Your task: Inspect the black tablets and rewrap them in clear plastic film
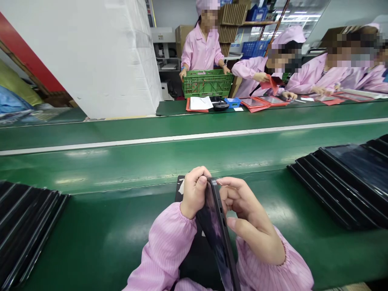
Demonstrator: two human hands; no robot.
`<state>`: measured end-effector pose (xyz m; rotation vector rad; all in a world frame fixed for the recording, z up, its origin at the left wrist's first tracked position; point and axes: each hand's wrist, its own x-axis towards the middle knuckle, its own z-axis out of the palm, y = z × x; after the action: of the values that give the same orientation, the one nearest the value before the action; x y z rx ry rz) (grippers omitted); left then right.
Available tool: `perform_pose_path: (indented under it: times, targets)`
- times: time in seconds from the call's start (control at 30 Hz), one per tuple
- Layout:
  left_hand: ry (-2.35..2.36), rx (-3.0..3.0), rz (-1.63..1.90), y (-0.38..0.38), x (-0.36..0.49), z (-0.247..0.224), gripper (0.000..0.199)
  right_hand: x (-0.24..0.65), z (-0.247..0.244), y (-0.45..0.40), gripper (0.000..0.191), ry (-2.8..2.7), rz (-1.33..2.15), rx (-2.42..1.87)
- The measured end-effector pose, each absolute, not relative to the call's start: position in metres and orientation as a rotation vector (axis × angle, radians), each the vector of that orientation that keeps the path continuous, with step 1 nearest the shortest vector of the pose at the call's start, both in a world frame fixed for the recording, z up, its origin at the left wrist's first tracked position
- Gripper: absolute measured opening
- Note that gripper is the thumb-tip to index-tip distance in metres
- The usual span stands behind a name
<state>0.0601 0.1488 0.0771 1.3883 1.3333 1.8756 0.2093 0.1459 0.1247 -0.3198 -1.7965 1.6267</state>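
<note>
**We see a green conveyor bench (194, 161) in two lanes, split by a white strip.**
On the near lane we have overlapping rows of black tablets (342, 182) on the right and a second bank of black tablets (27, 226) on the left. On the far green bench (169, 108) we count red folders (254, 103), white paper (198, 103) on a red sheet, a small blue tray (232, 102) and a round black object (221, 106), exact type unclear.
</note>
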Motion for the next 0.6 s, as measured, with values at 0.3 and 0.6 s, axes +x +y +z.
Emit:
perform_pose_path:
  times: [0.3, 0.6]
  targets:
    - [1.354, 1.312, 1.844, 0.152, 0.061, 0.076, 0.065, 0.207, 0.127, 0.144, 0.052, -1.817, 1.409, -0.446]
    - [1.371, 1.422, 1.812, 0.157, 0.063, 0.070, 0.061, 0.196, 0.130, 0.143, 0.003, -1.653, 1.215, -0.732]
